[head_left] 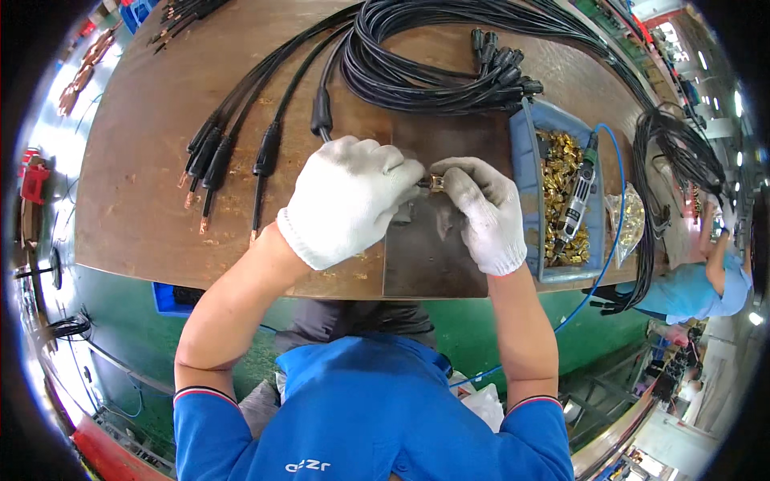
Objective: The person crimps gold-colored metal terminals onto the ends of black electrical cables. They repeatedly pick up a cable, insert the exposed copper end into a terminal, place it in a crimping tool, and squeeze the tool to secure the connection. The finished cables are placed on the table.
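Observation:
In a white knit glove, my left hand is closed around a black cable near its end. That cable's thicker black sleeve shows just above the hand. My right hand, also gloved, pinches a small brass fitting between thumb and fingers, at the cable end that sticks out of my left fist. Whether the cable sits inside the fitting cannot be made out. Both hands are over the brown table, near its front edge, above a dark plate.
Right of my hands stands a blue bin of brass fittings, with an air tool lying across it on a blue hose. Coiled black cables fill the far side; bare copper ends lie left. Another person is far right.

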`<state>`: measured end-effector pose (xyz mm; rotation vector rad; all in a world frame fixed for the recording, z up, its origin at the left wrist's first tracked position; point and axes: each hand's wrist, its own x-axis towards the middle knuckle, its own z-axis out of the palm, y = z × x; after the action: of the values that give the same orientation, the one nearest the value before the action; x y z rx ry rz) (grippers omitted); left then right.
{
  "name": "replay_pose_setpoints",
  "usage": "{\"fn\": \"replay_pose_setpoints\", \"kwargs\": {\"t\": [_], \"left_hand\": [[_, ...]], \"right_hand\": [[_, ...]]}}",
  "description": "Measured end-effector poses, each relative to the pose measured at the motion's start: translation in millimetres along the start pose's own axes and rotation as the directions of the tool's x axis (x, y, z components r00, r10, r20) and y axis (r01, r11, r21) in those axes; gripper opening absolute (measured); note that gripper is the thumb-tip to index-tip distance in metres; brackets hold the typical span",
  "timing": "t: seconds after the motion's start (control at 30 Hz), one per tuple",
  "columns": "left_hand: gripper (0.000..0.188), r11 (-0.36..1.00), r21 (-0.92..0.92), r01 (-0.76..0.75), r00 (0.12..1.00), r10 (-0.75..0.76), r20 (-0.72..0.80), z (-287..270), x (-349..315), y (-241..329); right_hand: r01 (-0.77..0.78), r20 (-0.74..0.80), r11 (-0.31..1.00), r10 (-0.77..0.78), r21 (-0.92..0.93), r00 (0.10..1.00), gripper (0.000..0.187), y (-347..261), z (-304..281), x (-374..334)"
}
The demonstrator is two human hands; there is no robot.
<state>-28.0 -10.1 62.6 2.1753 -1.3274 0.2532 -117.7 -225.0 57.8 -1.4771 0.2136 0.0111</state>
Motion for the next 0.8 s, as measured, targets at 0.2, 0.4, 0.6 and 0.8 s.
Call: {"fn": "replay_pose_setpoints", "kwargs": {"t": [0.2, 0.4, 0.6, 0.8], "left_hand": [[0.062, 0.931, 0.272, 0.244, 0.969, -0.248, -0.019, -44.3, -7.0, -42.1], [0.053, 0.948, 0.272, 0.167, 0.985, -0.17, -0.011, -32.1, 6.5, -76.6], [0.045, 0.997, 0.069, 0.045, 0.999, -0.044, -0.007, -36.3, 13.8, -56.8], [0.044, 0.989, -0.119, 0.09, 0.992, -0.078, 0.102, -39.8, 14.3, -24.2]], "right_hand": [[0.025, -0.166, 1.0, -0.024, 0.007, 0.986, 0.03, -37.2, -9.0, 7.2], [0.096, -0.14, 0.986, -0.077, 0.134, 0.987, 0.029, -43.8, -12.0, 18.4], [0.141, -0.095, 0.99, -0.139, 0.013, 0.986, 0.028, -55.0, -2.2, 4.3], [0.267, 0.027, 0.947, -0.267, -0.176, 0.963, 0.023, -48.3, 8.5, -10.7]]}}
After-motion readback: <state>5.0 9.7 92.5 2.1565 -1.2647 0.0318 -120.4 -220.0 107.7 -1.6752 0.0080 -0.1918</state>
